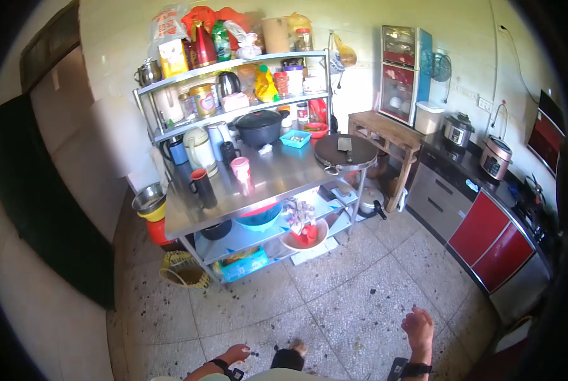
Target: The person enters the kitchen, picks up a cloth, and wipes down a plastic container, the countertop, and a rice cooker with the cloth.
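Note:
My left hand [236, 354] hangs low at the bottom of the view, over the speckled floor, with a black band on its wrist. Its fingers are small in view and loosely bent, with nothing seen in them. My right hand [419, 327] is held out at the lower right, also above the floor, fingers loosely curled and apart, holding nothing visible. A black device [398, 368] sits by the right wrist strap. Neither hand touches anything. Ahead stands a steel shelf table [265, 184] bearing a dark mug [202, 188], a pink cup [241, 173] and a black pot [258, 129].
A cleaver [345, 147] lies on a round black pan [335, 154] at the table's right corner. A wicker basket [185, 270] stands on the floor at left. Along the right run a wooden table [385, 130] and a counter with red doors [479, 230]. Dark bits litter the floor.

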### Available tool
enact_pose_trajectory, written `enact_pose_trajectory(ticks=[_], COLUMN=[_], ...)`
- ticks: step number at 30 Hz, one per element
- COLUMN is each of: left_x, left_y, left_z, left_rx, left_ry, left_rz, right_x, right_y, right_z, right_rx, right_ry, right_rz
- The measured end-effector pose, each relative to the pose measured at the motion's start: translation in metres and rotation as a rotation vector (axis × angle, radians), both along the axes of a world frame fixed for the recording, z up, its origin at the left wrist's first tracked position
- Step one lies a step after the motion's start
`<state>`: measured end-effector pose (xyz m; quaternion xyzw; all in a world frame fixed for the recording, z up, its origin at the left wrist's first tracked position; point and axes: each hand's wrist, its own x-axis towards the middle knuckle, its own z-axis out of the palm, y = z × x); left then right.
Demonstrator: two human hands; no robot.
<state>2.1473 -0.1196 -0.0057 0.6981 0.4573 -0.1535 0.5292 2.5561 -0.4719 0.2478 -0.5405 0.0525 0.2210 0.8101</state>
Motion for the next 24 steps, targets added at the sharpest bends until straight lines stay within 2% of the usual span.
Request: enact_pose_trajectory(ticks=[3,4,5,6,7,8,10,11,12,13,14,16,18,19,21,22,24], left_x=[0.034,0.038,0.037,0.043,0.056,0.078,0.119,0.153,0.18,0.205,0.233,0.289,0.33,0.351,0.383,0.394,0.407], left_y=[0.032,0.051,0.071,0.109,0.118,0.134,0.162,0.15,0.156,0.173,0.166,0.159,0.117,0.1,0.056,0.031,-0.008], left_z=[0.0,-0.013,-0.052,-0.087,-0.077,-0.063,-0.052,0.001,0.019,0.002,0.02,0.024,0.05,0.061,0.072,0.069,0.062], left_rx=[0.119,0.242,0.08,0.29,0.393,0.503,0.436,0.296,0.343,0.363,0.485,0.391,0.528,0.533,0.326,0.375,0.253], left_ry=[0.02,-0.034,0.004,-0.157,-0.061,0.033,0.148,0.302,0.257,0.22,0.181,0.219,-0.054,-0.063,-0.233,-0.322,-0.262], left_rz=[-0.169,-0.356,-0.229,-0.885,-0.991,-1.097,-0.793,-0.418,-0.539,-0.696,-0.682,-0.712,-0.588,-0.622,-0.739,-0.747,-0.869], right_x=[0.01,0.009,0.006,0.006,0.001,-0.014,-0.036,-0.046,-0.056,-0.064,-0.071,-0.08,-0.086,-0.089,-0.097,-0.102,-0.118], right_y=[0.007,0.009,0.008,0.007,0.004,-0.001,-0.007,-0.01,-0.011,-0.011,-0.01,-0.015,-0.025,-0.031,-0.049,-0.06,-0.084], right_z=[0.011,0.035,0.067,0.104,0.14,0.178,0.23,0.248,0.266,0.28,0.289,0.299,0.304,0.304,0.307,0.309,0.313], right_rx=[0.036,0.015,-0.01,-0.035,-0.071,-0.051,-0.018,-0.004,0.004,0.01,0.011,-0.001,-0.027,-0.038,-0.076,-0.107,-0.169], right_ry=[-0.104,-0.193,-0.201,-0.585,-0.964,-1.123,-1.4,-1.491,-1.561,-1.608,-1.635,-1.658,-1.674,-1.678,-1.673,-1.671,-1.653], right_rz=[0.015,0.01,-0.017,0.101,0.238,0.287,0.418,0.514,0.599,0.673,0.731,0.794,0.819,0.824,0.822,0.81,0.772])
